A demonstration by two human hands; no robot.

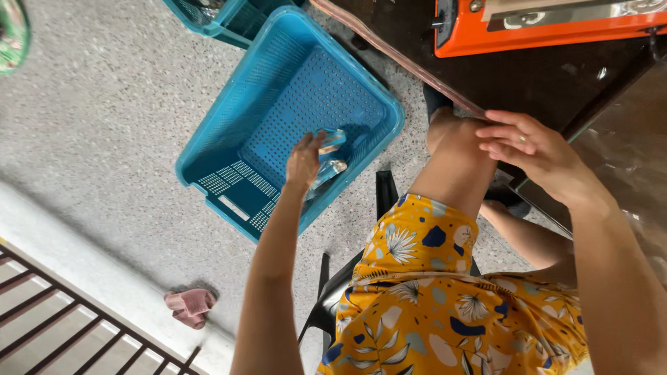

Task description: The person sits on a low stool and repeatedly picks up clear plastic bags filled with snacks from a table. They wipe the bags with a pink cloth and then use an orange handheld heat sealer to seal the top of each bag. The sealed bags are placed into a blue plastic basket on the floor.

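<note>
While my left hand [304, 161] reaches down into the blue perforated basket [229, 132], its fingers are closed around small clear packets [329, 154], which sit just above the basket's floor near the right-hand wall. I cannot tell how many packets there are; they look glossy and see-through, with something pale inside. My right hand [535, 154] rests at the edge of the dark table [556, 83], fingers spread and held flat, pinching nothing. My knee [451, 135] sits between the two hands, and my yellow patterned dress [445, 305] covers my lap below. An orange machine [556, 31] stands on the table well beyond my right hand. A second blue basket [236, 21] lies behind the first. On the speckled floor [104, 125], a pink sandal [189, 307] lies near a metal railing [62, 326].
</note>
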